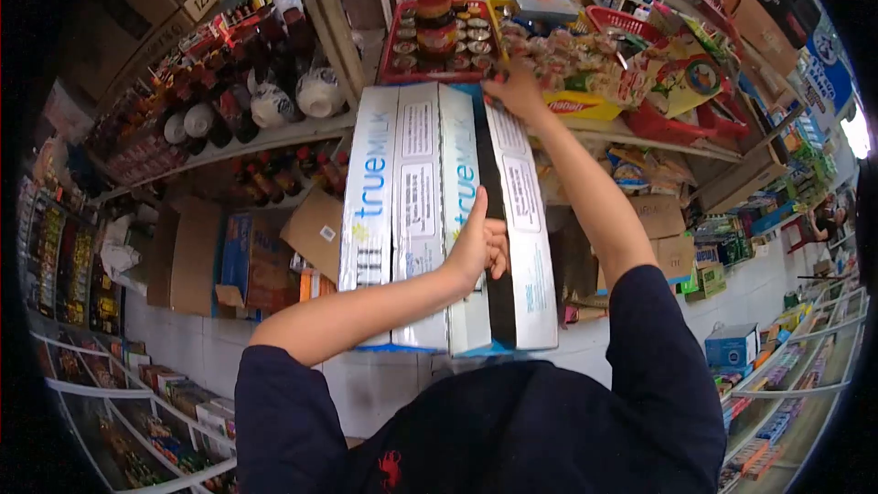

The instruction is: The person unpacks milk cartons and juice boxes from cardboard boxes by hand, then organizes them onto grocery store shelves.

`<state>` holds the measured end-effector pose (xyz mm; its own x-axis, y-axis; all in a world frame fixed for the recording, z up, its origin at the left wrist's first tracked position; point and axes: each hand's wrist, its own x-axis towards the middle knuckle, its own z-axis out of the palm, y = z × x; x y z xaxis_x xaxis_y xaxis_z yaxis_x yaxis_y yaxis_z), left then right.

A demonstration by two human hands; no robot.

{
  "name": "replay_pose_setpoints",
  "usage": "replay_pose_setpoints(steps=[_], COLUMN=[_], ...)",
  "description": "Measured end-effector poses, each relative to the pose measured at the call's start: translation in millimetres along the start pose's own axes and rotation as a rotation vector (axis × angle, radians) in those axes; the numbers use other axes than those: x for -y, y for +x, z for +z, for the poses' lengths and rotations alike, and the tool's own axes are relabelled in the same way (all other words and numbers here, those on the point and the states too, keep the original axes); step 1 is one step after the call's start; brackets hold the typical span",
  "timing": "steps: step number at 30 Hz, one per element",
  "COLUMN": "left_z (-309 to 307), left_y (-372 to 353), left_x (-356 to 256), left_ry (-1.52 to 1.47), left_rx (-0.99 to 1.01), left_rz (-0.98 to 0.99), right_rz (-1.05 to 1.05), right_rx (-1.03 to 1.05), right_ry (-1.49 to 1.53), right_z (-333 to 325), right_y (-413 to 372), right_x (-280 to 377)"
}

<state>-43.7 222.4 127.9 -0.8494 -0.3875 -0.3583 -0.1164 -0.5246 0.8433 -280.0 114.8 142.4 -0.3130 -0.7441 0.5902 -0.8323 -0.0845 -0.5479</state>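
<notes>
Two white TrueMilk cartons stand side by side in front of me. The left carton (370, 183) has its top panels lying flat along a seam. On the right carton (526, 210), a long dark gap runs between the two top flaps. My left hand (476, 247) is on the right carton, its thumb along the left flap and its fingers curled over that flap's edge at the gap. At the far end of the same carton, my right hand (519, 93) has its fingers bent around the corner of the right flap; the fingertips are partly hidden.
Behind the cartons, a shelf holds a red tray (393, 46) of jars and cans, and heaped small packets (572, 59). Bottles and white bowls (320, 93) stand at left. Opened cardboard boxes (197, 256) sit below. Glass display shelves (137, 393) flank me on both sides.
</notes>
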Motion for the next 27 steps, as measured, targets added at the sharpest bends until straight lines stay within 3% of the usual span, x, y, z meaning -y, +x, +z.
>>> replay_pose_setpoints(steps=[2, 8, 10, 15, 18, 20, 21, 22, 24, 27], left_z=[-4, -9, -4, 2, 1, 1, -2, -3, 2, 17], left_y=[1, 9, 5, 4, -3, -10, -18, -26, -48, -84], left_x=[0, 2, -3, -4, -4, -2, -5, -7, -3, 3], left_ry=[-0.044, -0.089, -0.095, -0.037, 0.025, 0.038, 0.132, 0.296, 0.914, 1.064], left_rx=[0.053, 0.019, 0.057, 0.027, 0.071, -0.093, -0.056, -0.08, -0.157, 0.253], left_rz=[0.004, -0.006, 0.029, 0.046, 0.147, 0.269, 0.248, 0.285, 0.553, 0.471], right_rz=[-0.116, -0.144, -0.058, -0.012, 0.016, 0.182, 0.241, 0.241, 0.335, 0.462], right_rx=[-0.127, 0.118, 0.184, 0.136, 0.045, -0.189, -0.236, -0.242, -0.562, -0.722], right_ry=[-0.048, 0.146, 0.128, 0.08, 0.018, 0.139, 0.249, 0.242, 0.657, 1.046], right_z=[3, -74, -103, -124, -121, -112, -110, -106, -91, -94], right_y=[-10, -162, -213, -287, -313, -337, -348, -353, -362, -350], right_x=[-2, 92, 130, 183, 199, 199, 197, 192, 182, 172])
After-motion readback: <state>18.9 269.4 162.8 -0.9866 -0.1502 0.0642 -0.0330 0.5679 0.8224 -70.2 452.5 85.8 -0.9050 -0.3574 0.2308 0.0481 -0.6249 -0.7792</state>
